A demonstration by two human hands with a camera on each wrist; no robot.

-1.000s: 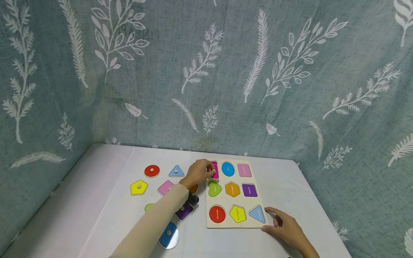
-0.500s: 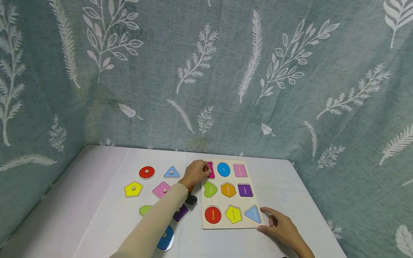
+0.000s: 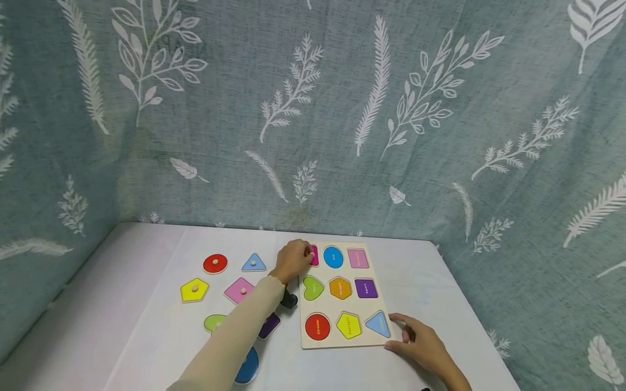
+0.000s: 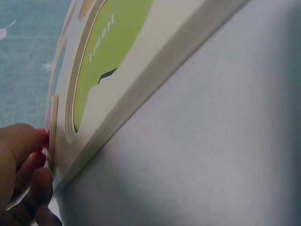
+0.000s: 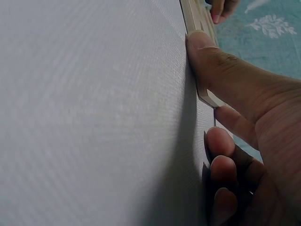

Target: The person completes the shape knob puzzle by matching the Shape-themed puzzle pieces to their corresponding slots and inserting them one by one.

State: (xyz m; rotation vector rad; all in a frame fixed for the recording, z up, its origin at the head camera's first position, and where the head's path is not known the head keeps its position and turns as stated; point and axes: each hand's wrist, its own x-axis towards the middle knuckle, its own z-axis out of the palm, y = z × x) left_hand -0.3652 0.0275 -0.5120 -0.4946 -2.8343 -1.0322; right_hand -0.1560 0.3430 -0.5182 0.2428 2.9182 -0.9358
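Observation:
My left hand [image 3: 292, 260] reaches to the far left corner of a wooden puzzle board [image 3: 325, 305]. It pinches a magenta puzzle piece [image 3: 315, 257], mostly hidden by the fingers, over the magenta shape there. In the left wrist view the piece's wooden edge [image 4: 54, 127] stands at the board's surface, past the green heart [image 4: 110, 42]. At the near right corner, my right hand [image 3: 419, 343] grips the board, thumb on the front edge and index finger on the right side. The right wrist view has the thumb [image 5: 202, 47] against the board's edge, other fingers curled beside it.
Left of the board lie loose knobbed pieces: red circle [image 3: 215, 264], blue triangle [image 3: 254, 263], yellow pentagon [image 3: 194, 291], pink one [image 3: 237, 294], green one [image 3: 213, 322], purple one [image 3: 270, 326], blue one [image 3: 248, 366]. The left forearm [image 3: 239, 336] crosses over them. A leaf-patterned curtain [image 3: 220, 206] hangs behind.
The head view has turned a little, so everything sits further left. My left hand has shifted slightly away over the magenta shape, still pinching the piece. The right hand keeps its place at the corner.

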